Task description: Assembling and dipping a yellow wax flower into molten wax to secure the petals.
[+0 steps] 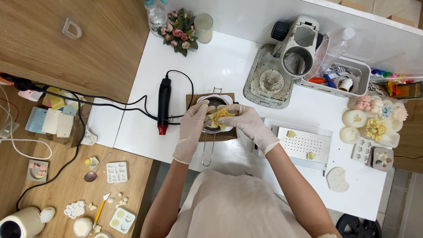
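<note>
At the far left, on the wooden side table (145, 176), lay pastel slabs (50, 121), a small spoon (91, 176), a white silicone mould (117, 172) and scattered pale crumbs. Further right, on the white table (224, 61), a black heat gun (164, 105) rested with its red nozzle pointing toward the person. Just beside it, both gloved hands met over a small metal pouring pot (214, 102), which stood on a dark wooden board (220, 134) with its long wire handle reaching toward the person. The left hand (191, 128) curled against the pot's rim, thumb and fingers pinching a crumpled yellow wax piece (219, 118); the right hand (249, 123) closed on the same piece from the other side. The piece sat directly above the pot's mouth, held between the fingertips. It looked light, thin and brittle, likely to snap or flake, so a hold at its edges with fingertips seemed apt, though gloves might slip on wax. To the right lay a perforated white tray (304, 143) bearing two yellow scraps, and beyond it a cluster of flower-shaped candles (374, 121).
</note>
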